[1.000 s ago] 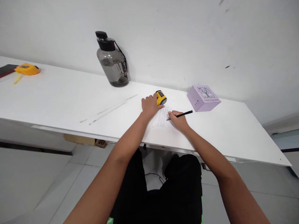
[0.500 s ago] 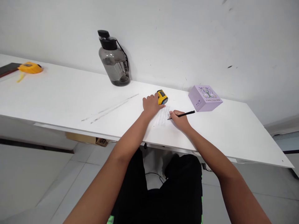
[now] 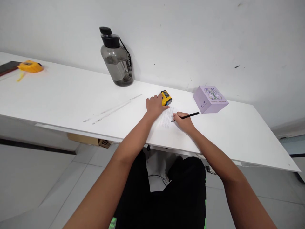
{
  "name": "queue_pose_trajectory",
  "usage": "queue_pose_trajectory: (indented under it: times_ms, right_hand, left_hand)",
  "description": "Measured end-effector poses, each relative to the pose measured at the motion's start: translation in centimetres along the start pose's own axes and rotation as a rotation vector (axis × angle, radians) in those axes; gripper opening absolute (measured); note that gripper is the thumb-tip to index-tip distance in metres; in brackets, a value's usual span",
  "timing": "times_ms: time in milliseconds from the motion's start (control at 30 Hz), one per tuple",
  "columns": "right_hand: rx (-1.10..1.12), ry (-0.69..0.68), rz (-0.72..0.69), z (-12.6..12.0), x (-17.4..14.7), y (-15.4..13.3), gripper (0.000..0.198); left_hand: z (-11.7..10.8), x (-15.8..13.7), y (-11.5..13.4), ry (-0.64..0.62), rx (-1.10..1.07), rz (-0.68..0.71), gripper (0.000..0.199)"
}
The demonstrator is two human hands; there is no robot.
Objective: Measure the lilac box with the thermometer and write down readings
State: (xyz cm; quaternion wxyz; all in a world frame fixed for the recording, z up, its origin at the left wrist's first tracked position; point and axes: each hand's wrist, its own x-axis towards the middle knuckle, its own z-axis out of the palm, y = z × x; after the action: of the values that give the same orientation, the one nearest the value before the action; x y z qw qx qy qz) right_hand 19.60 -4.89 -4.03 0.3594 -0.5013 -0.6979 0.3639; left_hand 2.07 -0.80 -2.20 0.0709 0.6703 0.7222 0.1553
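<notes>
In the head view my right hand pinches a slim black pen, its tip down on the white surface. Beside the tip are faint rows of handwriting; whether they are on paper or on the tabletop I cannot tell. My left hand rests to the left of and above the writing, fingers curled. Between its index finger and thumb sits a small yellow and black device, which looks like a compact measuring tool. Part of the device is hidden by the hand.
A grey water bottle stands against the wall. To the right is a lilac tea box. An orange tape measure lies at the far left beside a dark flat object. Dark streaks mark the white table.
The view has shifted slightly. My hands stay almost in place, with the pen tip still at the writing.
</notes>
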Motion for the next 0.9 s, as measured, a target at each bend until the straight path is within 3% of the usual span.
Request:
queue_pose_trajectory:
  times_ms: [900]
  right_hand:
    - [-0.013, 0.019, 0.006, -0.18, -0.17, -0.19, 0.036]
  left_hand:
    - [-0.09, -0.02, 0.06, -0.013, -0.008, -0.008, 0.07]
